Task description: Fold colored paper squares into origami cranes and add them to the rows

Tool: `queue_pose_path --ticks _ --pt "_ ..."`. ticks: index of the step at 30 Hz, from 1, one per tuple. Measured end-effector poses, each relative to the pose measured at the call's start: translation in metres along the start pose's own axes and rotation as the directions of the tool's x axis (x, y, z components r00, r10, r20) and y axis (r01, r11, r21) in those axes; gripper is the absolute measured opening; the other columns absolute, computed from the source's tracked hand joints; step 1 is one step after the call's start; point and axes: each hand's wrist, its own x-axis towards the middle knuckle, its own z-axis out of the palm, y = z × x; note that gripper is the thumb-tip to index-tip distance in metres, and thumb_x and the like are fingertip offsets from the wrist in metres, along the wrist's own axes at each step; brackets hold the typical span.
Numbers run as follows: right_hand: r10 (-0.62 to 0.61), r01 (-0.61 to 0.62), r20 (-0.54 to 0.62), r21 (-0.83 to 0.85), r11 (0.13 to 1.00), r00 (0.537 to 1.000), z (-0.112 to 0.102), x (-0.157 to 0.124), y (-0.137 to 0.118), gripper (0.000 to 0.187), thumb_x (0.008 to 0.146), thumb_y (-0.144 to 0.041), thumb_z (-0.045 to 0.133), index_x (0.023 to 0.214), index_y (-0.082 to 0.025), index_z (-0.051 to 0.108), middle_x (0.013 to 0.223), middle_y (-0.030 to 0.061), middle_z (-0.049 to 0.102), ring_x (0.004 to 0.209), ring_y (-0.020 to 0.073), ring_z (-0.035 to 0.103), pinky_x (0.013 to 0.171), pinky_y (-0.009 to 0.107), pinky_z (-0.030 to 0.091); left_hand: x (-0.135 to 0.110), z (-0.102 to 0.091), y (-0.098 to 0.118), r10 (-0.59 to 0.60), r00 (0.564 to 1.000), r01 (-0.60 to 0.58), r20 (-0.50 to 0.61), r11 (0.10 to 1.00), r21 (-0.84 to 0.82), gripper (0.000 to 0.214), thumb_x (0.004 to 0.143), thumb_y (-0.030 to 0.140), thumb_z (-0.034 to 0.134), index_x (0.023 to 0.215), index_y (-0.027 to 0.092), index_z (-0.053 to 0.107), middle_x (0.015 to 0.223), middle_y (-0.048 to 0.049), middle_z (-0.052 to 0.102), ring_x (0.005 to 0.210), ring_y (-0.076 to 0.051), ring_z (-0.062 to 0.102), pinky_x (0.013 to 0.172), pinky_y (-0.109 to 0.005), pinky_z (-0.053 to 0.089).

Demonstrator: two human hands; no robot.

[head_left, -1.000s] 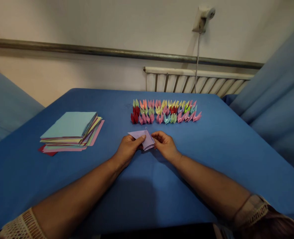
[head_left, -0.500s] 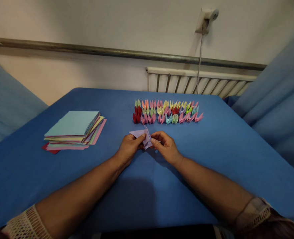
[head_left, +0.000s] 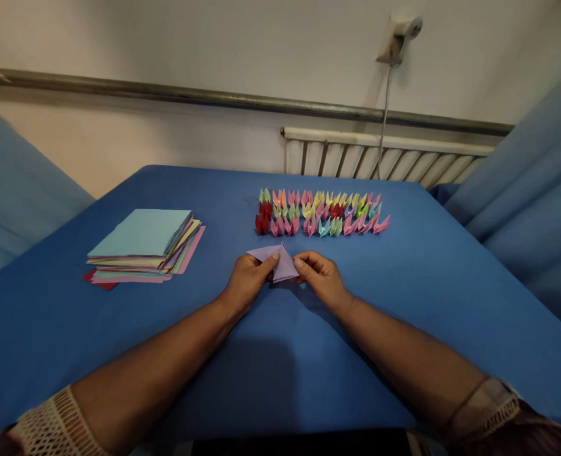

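A partly folded sheet of lilac origami paper (head_left: 284,265) is held between my two hands above the blue table. My left hand (head_left: 249,278) pinches its left side, thumb on top and fingers hidden beneath. At the right edge of the paper, my right hand (head_left: 322,278) is closed with thumb and forefinger on a corner. Just beyond the hands stand several rows of small folded paper cranes (head_left: 309,227) in red, pink, yellow, green and blue.
A stack of coloured square paper (head_left: 142,234), light blue on top, lies at the left of the blue-covered table (head_left: 213,190). Behind are a wall pipe (head_left: 213,98), a radiator (head_left: 347,136) and a socket with a cord (head_left: 397,41). Blue curtains (head_left: 537,164) hang at both sides.
The lilac paper's right part, raised and partly open before, now lies flatter as a broad flap. My right hand has shifted slightly to the right along its edge. The view has shifted slightly.
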Motion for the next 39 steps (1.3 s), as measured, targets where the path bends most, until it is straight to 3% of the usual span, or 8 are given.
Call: queue_pose_path --ticks 9,20,39 --pt "-0.002 0.002 -0.021 0.016 1.0 1.0 0.001 0.001 0.008 0.027 0.075 -0.046 0.069 0.079 -0.019 0.064 0.063 -0.0027 0.059 0.055 0.0109 0.052 0.054 0.025 0.045 0.002 -0.001 -0.003 0.003 0.999 -0.004 -0.04 1.0 -0.008 0.024 0.067 0.033 0.077 0.08 0.013 0.072 0.077 -0.0041 0.071 0.065 -0.016 0.06 0.065 -0.026 0.048" --pt "0.018 -0.015 -0.025 0.124 0.992 1.0 0.007 -0.001 0.002 0.034 0.071 -0.048 0.074 0.086 -0.02 0.063 0.073 -0.001 0.066 0.063 0.0123 0.061 0.06 0.027 0.055 0.008 -0.005 -0.01 0.007 0.996 -0.003 -0.091 0.999 0.049 0.035 0.066 0.039 0.075 0.085 0.011 0.069 0.073 -0.0045 0.069 0.06 -0.016 0.06 0.054 -0.025 0.047" --pt "0.022 -0.018 -0.048 0.089 0.996 0.999 0.003 0.002 0.003 0.035 0.074 -0.05 0.07 0.088 -0.019 0.061 0.065 -0.0028 0.066 0.052 0.012 0.064 0.049 0.023 0.047 0.008 -0.006 -0.01 -0.007 0.997 0.003 -0.076 0.999 -0.052 0.034 0.066 0.035 0.078 0.087 0.009 0.068 0.075 -0.0049 0.068 0.06 -0.014 0.06 0.052 -0.024 0.049"
